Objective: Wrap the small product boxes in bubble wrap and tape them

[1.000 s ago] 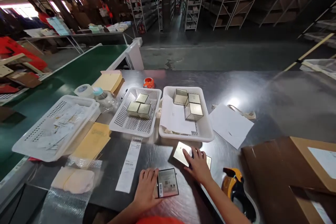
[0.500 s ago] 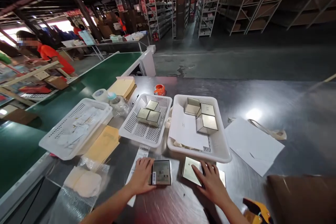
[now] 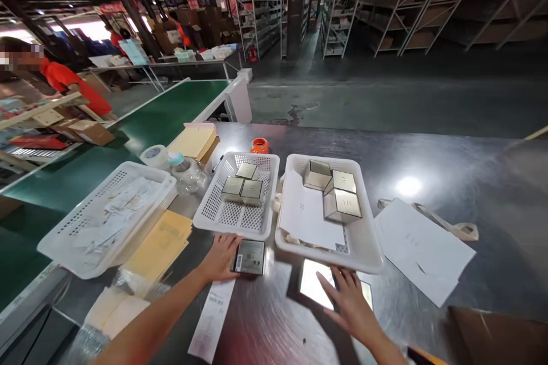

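Note:
My left hand (image 3: 221, 258) is closed on the left side of a small silver box (image 3: 251, 257), whose upward face carries a barcode label. This box is close to the near rim of the perforated white basket (image 3: 201, 227). My right hand (image 3: 353, 302) rests over a shiny silver-gold box (image 3: 314, 285), fingers curled onto it. Another pale piece (image 3: 367, 295) shows right of those fingers; whether it is a separate box is hidden. A printed paper strip (image 3: 212, 319) lies below my left hand.
Three boxes (image 3: 252, 189) sit in the perforated basket. A second white basket (image 3: 372, 256) holds white paper and three boxes. Left are a basket of slips (image 3: 64, 239), yellow envelopes (image 3: 158, 245) and tape rolls (image 3: 154, 156). A white bag (image 3: 423, 245) lies right.
My left hand and its box have moved forward, nearer the perforated basket, uncovering more of the paper strip. My right hand stays over its box. The camera view has shifted slightly.

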Motion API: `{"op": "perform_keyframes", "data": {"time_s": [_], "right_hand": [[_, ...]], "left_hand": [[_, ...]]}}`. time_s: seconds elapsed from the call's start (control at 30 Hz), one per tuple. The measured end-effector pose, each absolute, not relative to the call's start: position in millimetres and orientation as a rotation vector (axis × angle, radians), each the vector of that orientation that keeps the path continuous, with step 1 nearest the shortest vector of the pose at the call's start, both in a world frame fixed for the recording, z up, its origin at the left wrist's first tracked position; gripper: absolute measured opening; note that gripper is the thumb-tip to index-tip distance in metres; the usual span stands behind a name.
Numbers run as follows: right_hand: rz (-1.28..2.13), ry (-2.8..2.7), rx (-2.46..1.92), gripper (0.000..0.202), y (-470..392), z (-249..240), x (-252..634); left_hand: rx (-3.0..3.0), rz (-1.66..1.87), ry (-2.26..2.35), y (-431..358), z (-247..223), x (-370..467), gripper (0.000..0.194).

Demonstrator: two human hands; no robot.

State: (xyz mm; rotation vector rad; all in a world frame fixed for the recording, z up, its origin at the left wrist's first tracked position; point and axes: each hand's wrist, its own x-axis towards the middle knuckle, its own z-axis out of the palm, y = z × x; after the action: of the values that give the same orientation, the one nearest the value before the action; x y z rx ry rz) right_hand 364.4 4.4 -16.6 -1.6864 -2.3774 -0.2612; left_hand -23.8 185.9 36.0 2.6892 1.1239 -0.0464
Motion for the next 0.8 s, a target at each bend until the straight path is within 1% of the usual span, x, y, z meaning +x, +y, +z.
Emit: {"op": "perform_keyframes", "data": {"time_s": [0.13, 0.23, 0.37, 0.5, 0.6, 0.8], "right_hand": [[-0.226, -2.373, -1.734, 0.066, 34.0, -6.3, 376.8], [-0.203, -2.377, -1.736, 0.063, 43.5, -1.9, 392.3], [-0.168, -2.404, -1.679, 0.059, 21.9, -3.3, 413.6], [-0.173, -2.365, -1.757, 0.053, -13.8, -12.6, 432.4], [-0.165, -2.331, -1.823, 0.054, -26.4, -22.3, 445.0], [-0.122, -2.288, -1.841, 0.049, -21.3, -37.1, 456.8]], "left_hand": [[2.691, -0.080, 1.189, 208.1, 43.9, -14.8, 0.094], [2.691, -0.070, 1.168, 203.3, 44.4, -4.4, 0.093], [2.667, -0.026, 1.007, 171.8, 33.9, 19.8, 0.094], [2.615, -0.036, 0.850, 143.2, 21.5, 50.2, 0.094], [2.577, -0.072, 0.811, 134.4, 16.4, 67.3, 0.093], [2.540, -0.095, 0.817, 133.0, 10.9, 80.3, 0.099]]}}
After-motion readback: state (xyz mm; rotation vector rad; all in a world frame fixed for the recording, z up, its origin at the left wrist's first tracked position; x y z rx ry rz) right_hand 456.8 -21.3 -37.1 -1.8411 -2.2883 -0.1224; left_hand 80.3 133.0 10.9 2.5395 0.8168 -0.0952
